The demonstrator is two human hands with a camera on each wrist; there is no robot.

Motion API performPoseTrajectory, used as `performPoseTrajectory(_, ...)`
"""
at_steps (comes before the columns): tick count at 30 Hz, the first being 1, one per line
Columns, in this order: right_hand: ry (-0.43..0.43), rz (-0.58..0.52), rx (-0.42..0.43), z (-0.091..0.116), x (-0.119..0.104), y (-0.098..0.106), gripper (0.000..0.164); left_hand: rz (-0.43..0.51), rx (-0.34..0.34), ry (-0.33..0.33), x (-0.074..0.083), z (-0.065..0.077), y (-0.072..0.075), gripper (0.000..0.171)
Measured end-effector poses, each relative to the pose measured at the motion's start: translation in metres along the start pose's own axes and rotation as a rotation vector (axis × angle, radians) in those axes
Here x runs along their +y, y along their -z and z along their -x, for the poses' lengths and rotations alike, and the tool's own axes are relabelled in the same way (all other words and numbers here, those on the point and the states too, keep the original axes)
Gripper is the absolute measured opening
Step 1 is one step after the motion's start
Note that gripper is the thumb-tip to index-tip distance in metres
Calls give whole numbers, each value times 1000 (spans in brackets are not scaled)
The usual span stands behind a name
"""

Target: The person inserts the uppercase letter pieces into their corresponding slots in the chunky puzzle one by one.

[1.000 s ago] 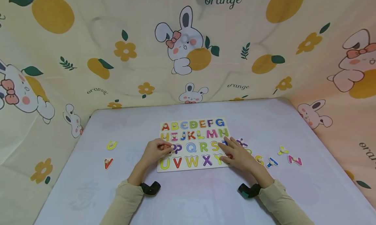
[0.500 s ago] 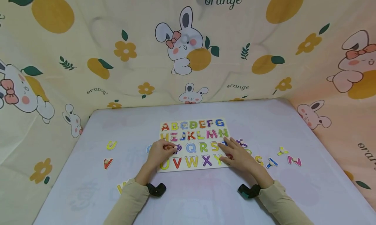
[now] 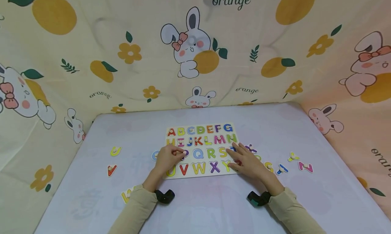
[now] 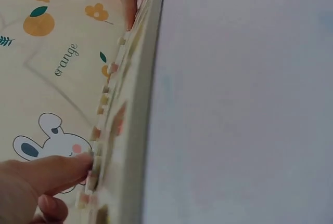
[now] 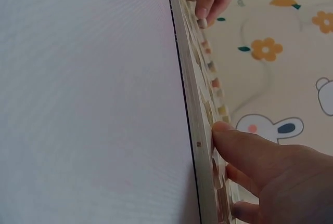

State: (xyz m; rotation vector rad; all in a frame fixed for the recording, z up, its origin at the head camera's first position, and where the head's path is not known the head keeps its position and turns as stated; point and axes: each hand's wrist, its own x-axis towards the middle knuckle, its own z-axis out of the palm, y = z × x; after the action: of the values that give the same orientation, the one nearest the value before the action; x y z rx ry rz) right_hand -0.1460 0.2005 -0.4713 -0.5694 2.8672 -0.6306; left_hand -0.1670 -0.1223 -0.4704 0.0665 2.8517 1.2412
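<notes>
A wooden alphabet puzzle board [image 3: 195, 174] lies in the middle of the table. My left hand [image 3: 166, 159] pinches the small knob of the purple letter P piece [image 3: 185, 155], over the P place in the third row. In the right wrist view, the left fingertips [image 5: 202, 12] meet at a pale knob [image 5: 202, 23]. My right hand [image 3: 248, 162] rests with spread fingers on the board's right side, covering parts of the T and Z places. Its thumb [image 5: 229, 132] touches the board's near edge in the right wrist view.
Knobbed letters fill the upper two rows. Left of the board lie a yellow U [image 3: 115, 151], a red V [image 3: 111, 170], a yellow W [image 3: 126, 195] and a blue round letter [image 3: 155, 155]. To the right are a yellow Y [image 3: 293, 157], a pink N-shaped letter [image 3: 305, 167] and several others.
My left hand has moved right with the purple P, bringing it over its place on the board. The blue letter and yellow W have come into view. My right hand stays still.
</notes>
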Motion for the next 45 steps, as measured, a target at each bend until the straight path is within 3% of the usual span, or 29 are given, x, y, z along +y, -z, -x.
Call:
performPoseTrajectory(9, 0, 2, -2, 0, 0, -1, 62, -57, -23, 5, -2, 2, 5, 15)
performPoseTrajectory(16, -6, 3, -1, 0, -1, 0, 62, -117, -35, -44, -4, 0, 4, 17)
performPoseTrajectory(27, 1, 11, -1, 0, -3, -1, 62, -63, -14, -52, -9, 0, 13, 15)
performPoseTrajectory(34, -3, 8, -10, 0, -4, -1, 62, 6, 29, -53, -25, 1, 36, 19)
performPoseTrajectory(41, -20, 30, -12, 0, -2, 0, 63, -42, 59, -108, -49, 3, 58, 19)
performPoseTrajectory(45, -14, 38, -7, -1, 0, -1, 62, -59, 71, -89, -61, 6, 65, 20)
